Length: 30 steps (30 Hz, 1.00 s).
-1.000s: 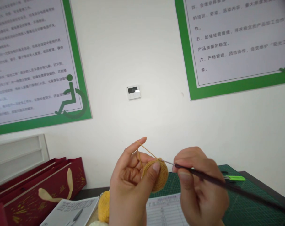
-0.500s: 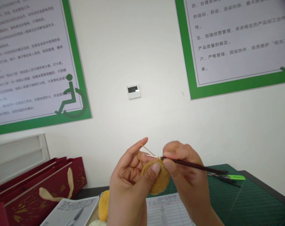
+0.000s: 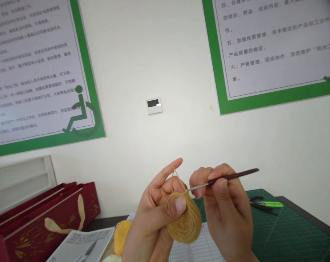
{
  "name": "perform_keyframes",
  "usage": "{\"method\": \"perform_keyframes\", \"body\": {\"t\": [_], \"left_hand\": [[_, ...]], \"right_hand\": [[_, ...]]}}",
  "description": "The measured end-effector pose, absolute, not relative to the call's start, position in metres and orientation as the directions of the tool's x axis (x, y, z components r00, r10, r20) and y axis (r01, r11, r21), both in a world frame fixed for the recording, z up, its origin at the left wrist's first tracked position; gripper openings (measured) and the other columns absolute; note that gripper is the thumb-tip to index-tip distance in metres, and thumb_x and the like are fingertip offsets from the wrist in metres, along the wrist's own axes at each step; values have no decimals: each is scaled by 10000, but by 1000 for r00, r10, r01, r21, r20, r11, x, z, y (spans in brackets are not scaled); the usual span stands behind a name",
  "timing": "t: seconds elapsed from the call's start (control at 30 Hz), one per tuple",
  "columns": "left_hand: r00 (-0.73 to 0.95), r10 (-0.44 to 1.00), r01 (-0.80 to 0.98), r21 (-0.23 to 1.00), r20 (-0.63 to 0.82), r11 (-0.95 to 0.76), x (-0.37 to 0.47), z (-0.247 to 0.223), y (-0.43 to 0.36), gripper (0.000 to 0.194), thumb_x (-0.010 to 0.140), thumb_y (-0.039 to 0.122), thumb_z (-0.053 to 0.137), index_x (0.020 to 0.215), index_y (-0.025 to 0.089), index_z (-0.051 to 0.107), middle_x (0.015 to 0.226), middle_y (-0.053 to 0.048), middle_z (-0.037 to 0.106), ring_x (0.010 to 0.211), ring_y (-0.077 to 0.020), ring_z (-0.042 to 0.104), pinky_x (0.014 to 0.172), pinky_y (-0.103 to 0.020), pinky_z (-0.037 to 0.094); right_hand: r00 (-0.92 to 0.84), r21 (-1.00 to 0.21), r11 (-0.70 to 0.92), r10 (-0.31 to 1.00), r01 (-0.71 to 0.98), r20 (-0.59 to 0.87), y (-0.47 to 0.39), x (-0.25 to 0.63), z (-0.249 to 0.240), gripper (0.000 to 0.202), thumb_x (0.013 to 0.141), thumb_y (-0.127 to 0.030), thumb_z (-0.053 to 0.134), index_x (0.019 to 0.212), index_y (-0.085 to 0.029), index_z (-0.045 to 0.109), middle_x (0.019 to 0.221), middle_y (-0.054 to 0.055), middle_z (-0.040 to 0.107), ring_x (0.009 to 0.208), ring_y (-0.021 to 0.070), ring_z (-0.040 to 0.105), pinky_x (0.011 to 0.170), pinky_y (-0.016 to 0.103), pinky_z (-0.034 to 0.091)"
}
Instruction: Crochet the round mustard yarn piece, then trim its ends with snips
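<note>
The crocheted piece [image 3: 189,225], tan and rounded, is held up in the air over the left end of the green cutting mat [image 3: 287,233], clear of the table [image 3: 296,210]. The left hand [image 3: 154,214] is clamped on it, thumb pressed flat on the near face, while its raised index finger carries a taut strand of yarn [image 3: 179,177] to the upper edge. The right hand [image 3: 227,207] is closed on the dark handle of a crochet hook [image 3: 233,177], whose thin metal shaft reaches that same edge; whether the tip sits inside a stitch is too small to tell.

The piece should handle as light, soft and bendy, with a grippy surface that is hardly breakable, though its loops could stretch or slip. The best hold is probably a pinch just below the working edge, leaving the stitches there free. The hook looks stiff and slim, best gripped along its handle.

A black-handled tool [image 3: 267,210] and a bright green item [image 3: 272,204] lie on the mat; a yellow yarn ball [image 3: 120,236] stands left of it.
</note>
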<state>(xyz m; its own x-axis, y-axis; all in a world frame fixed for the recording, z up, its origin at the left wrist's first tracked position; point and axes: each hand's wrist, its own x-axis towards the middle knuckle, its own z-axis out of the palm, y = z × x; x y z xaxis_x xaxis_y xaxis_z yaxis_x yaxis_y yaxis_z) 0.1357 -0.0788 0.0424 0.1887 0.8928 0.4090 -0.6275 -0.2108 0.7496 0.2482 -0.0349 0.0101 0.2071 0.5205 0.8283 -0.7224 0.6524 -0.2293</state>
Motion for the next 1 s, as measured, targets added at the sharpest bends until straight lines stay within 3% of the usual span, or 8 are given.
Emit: {"method": "perform_keyframes", "body": {"t": [0.1,0.2,0.3,0.37,0.5,0.7,0.83,1.0], "left_hand": [[194,892,-613,760,408,-215,134,41,-77,547,721,19,809,1234,185,718,776,13,641,615,-76,607,593,-169,525],[198,889,-591,774,412,-227,134,39,-75,485,686,72,851,1145,199,754,783,7,658,667,-106,644,624,-186,540],[54,878,-509,770,475,-385,136,38,-74,321,704,85,848,998,197,788,757,-6,683,667,-101,639,622,-172,521],[-53,866,-426,773,497,-470,138,40,-76,345,709,79,845,1025,203,785,748,-8,687,671,-100,631,638,-180,513],[-122,866,-363,791,484,-493,143,43,-80,647,689,101,861,1295,226,672,761,4,679,658,-113,629,637,-214,509],[-196,836,-308,777,512,-549,149,44,-80,771,711,106,847,1409,240,549,739,24,652,652,-117,614,623,-216,502],[-192,839,-291,786,510,-545,150,41,-80,766,730,132,844,1417,263,531,773,19,645,649,-105,589,612,-202,487],[-133,855,-247,818,502,-519,147,35,-71,562,787,220,821,1311,228,618,743,11,631,657,-108,564,600,-192,439]], "right_hand": [[173,-258,557,605,-789,777,-39,255,13,255,1046,-289,406,871,-242,585,665,-6,559,667,161,501,648,315,400],[-19,-335,326,691,-884,722,-41,258,16,348,1042,-319,402,752,-213,562,630,-14,487,626,144,437,620,295,378],[-173,-444,196,729,-874,662,-41,258,19,366,1029,-352,449,716,-201,563,628,-18,491,625,129,421,637,272,385],[-173,-485,216,751,-847,637,-41,257,20,331,1011,-376,503,735,-206,570,659,-17,525,657,128,447,661,259,401],[-108,-526,309,778,-793,619,-39,254,19,267,953,-425,608,790,-215,590,768,-18,571,737,124,497,709,240,437],[-13,-592,462,782,-661,624,-35,250,15,285,924,-483,642,811,-224,599,790,-31,579,743,106,529,702,211,454],[61,-595,550,762,-586,644,-36,245,11,262,927,-464,648,838,-224,593,725,-46,546,638,85,481,576,188,402],[102,-602,538,790,-590,605,-34,240,5,253,916,-446,665,837,-227,567,665,-63,512,572,78,453,512,184,373]]}}
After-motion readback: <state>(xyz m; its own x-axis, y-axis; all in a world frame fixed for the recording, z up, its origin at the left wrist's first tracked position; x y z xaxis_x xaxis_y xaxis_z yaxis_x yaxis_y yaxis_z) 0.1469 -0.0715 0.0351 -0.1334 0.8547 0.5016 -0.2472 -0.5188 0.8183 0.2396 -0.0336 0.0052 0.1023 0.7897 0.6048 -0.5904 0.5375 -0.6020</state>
